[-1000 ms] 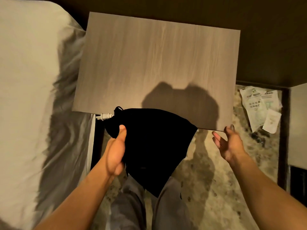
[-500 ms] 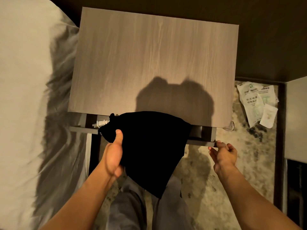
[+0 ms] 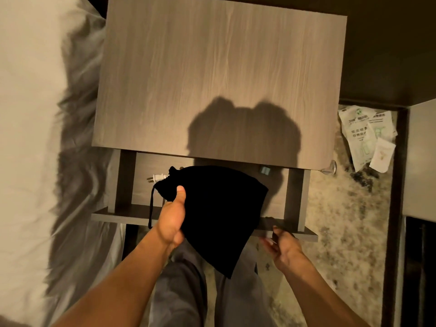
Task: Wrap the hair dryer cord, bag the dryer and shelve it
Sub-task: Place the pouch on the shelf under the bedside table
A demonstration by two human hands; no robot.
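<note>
We hold one black bag over the open drawer, our left hand in a grip clamped on its neck, one white plug poking out. Our right hand grips the drawer's front edge. Open drawer floor shows left of the bag. Three packets lie on the floor.

The black drawstring bag is hiding the hair dryer completely; only a white plug is poking out at its neck. The bag is also covering part of the drawer interior. The right hand is showing blurred fingertips at the drawer front. Print on the paper packets is staying too small to read.
</note>
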